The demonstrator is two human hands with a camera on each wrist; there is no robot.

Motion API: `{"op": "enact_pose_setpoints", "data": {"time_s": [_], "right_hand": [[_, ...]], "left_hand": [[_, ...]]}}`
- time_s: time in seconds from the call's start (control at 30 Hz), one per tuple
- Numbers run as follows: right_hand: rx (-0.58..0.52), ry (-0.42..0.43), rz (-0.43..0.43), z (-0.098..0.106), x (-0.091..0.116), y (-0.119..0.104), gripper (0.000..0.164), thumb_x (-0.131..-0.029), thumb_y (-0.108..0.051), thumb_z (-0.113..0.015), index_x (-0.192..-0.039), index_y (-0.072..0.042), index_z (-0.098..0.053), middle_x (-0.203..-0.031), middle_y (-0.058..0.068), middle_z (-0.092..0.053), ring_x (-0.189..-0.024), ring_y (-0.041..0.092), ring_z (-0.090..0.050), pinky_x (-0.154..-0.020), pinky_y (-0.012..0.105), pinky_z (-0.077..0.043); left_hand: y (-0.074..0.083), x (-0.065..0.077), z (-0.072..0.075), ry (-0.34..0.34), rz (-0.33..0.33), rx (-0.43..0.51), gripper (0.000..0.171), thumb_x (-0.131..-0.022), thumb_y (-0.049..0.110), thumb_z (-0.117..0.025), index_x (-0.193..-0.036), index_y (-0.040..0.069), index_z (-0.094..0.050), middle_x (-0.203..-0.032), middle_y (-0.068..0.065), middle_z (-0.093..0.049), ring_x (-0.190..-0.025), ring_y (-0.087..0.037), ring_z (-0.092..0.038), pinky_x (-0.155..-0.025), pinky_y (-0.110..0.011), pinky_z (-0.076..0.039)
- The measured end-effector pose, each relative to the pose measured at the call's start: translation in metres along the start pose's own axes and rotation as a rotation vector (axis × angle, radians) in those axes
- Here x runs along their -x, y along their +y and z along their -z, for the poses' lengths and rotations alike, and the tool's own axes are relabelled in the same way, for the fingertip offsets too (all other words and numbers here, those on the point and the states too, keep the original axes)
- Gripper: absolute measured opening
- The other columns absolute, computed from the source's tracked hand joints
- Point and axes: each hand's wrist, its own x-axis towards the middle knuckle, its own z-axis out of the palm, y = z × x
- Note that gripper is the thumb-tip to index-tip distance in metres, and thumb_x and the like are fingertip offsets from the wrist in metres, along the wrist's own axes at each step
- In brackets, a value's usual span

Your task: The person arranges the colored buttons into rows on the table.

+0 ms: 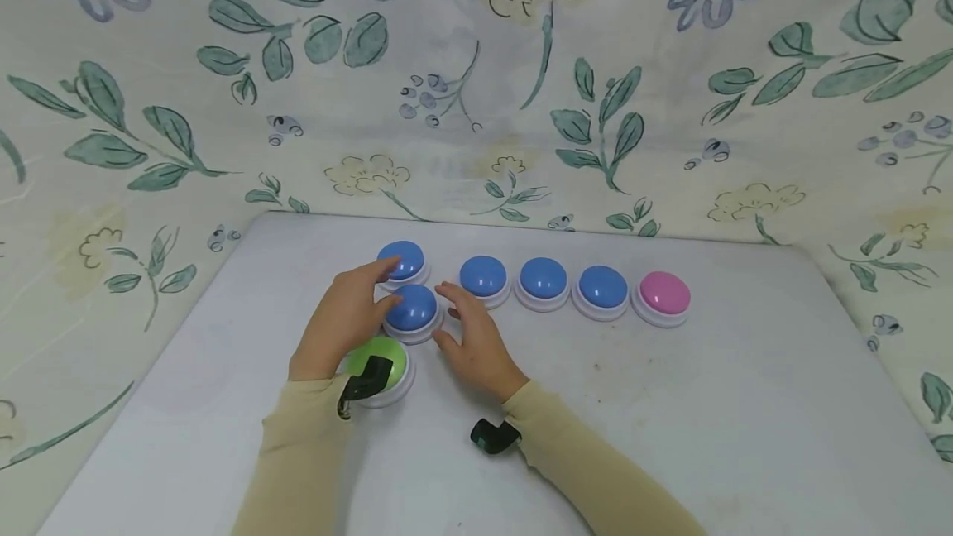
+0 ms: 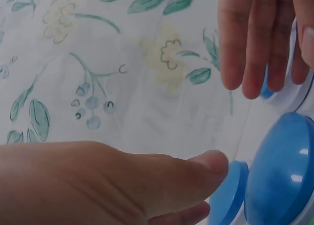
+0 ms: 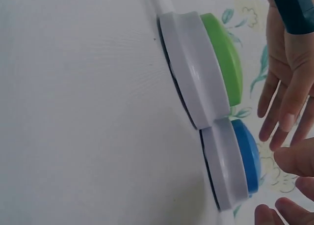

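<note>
Over the left end of the table, my left hand (image 1: 342,317) reaches across two blue push buttons with white bases. Its index fingertip overlaps the far blue button (image 1: 404,260) in the head view, and its thumb overlaps the edge of the nearer blue button (image 1: 412,308). My right hand (image 1: 476,346) is just right of that nearer button, fingers spread and holding nothing. Beneath my left wrist sits a green button (image 1: 390,352), partly hidden by the wrist camera. In the right wrist view, the green button's white base (image 3: 186,63) meets the blue one's base (image 3: 223,161).
To the right, a row on the white table (image 1: 670,420) has three blue buttons, the first (image 1: 482,275) close past my right fingertips, and a pink button (image 1: 665,293) at the end. Flower-patterned cloth (image 1: 447,147) rises behind the table's far edge.
</note>
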Motion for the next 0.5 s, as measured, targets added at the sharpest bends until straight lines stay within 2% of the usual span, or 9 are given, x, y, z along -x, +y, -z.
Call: {"op": "enact_pose_setpoints", "data": {"time_s": [0.17, 0.3, 0.5], "right_hand": [[-0.066, -0.033, -0.048, 0.0, 0.002, 0.0, 0.059, -0.095, 0.0, -0.063, -0.149, 0.002, -0.038, -0.155, 0.02, -0.039, -0.143, 0.03, -0.039, -0.111, 0.036, -0.043], [-0.135, -0.051, -0.12, 0.0, 0.002, 0.001, 0.06, -0.096, -0.003, -0.062, -0.151, -0.002, -0.039, -0.157, 0.016, -0.038, -0.139, 0.03, -0.046, -0.111, 0.033, -0.043], [-0.162, -0.081, -0.177, -0.003, 0.003, 0.004, 0.061, -0.097, -0.008, -0.062, -0.152, -0.004, -0.038, -0.158, 0.014, -0.037, -0.135, 0.03, -0.051, -0.111, 0.031, -0.043]], "left_hand": [[-0.006, 0.0, 0.0, -0.023, 0.046, -0.016, 0.059, -0.094, 0.009, -0.069, -0.147, -0.001, -0.047, -0.145, -0.024, -0.051, -0.136, -0.044, -0.045, -0.113, -0.058, -0.036], [-0.009, -0.003, 0.0, -0.064, 0.075, -0.036, 0.053, -0.095, 0.011, -0.068, -0.143, -0.003, -0.052, -0.145, -0.025, -0.052, -0.136, -0.046, -0.043, -0.113, -0.06, -0.035], [-0.013, -0.008, -0.004, -0.123, 0.063, -0.042, 0.052, -0.094, 0.019, -0.07, -0.138, -0.004, -0.056, -0.141, -0.027, -0.054, -0.134, -0.047, -0.045, -0.112, -0.061, -0.036]]}}
